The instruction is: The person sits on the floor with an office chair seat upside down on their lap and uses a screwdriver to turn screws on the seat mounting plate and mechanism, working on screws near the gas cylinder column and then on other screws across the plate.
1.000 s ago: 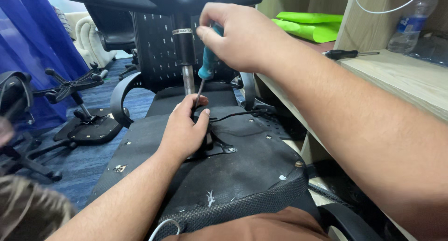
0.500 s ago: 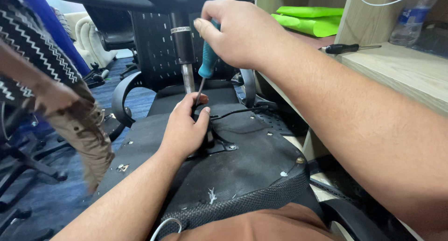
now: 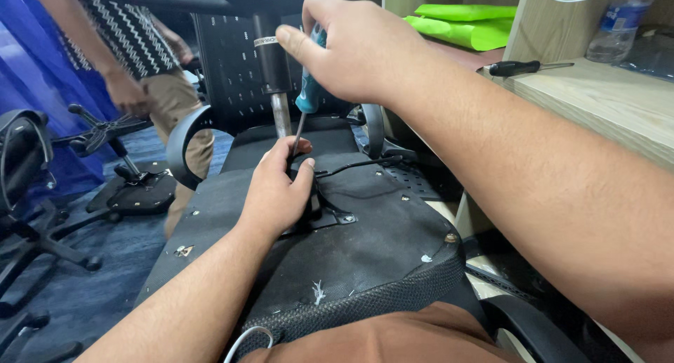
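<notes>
Right hand (image 3: 361,50): fingers clamped on teal-handled screwdriver (image 3: 309,89), shaft vertical. Left hand (image 3: 277,191): fingers curled around shaft tip at black metal chair mechanism plate (image 3: 330,212). Beneath: upturned black fabric seat underside (image 3: 365,251). Blue carpet floor (image 3: 105,243) left.

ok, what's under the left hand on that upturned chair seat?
The left hand rests on the black metal mechanism plate on the black upturned seat underside, steadying the shaft of the teal-handled screwdriver that the right hand grips. The tip and any screw are covered by fingers.

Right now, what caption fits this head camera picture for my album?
Right hand drives a teal-handled screwdriver into an upturned chair seat while the left hand steadies its tip.
</notes>
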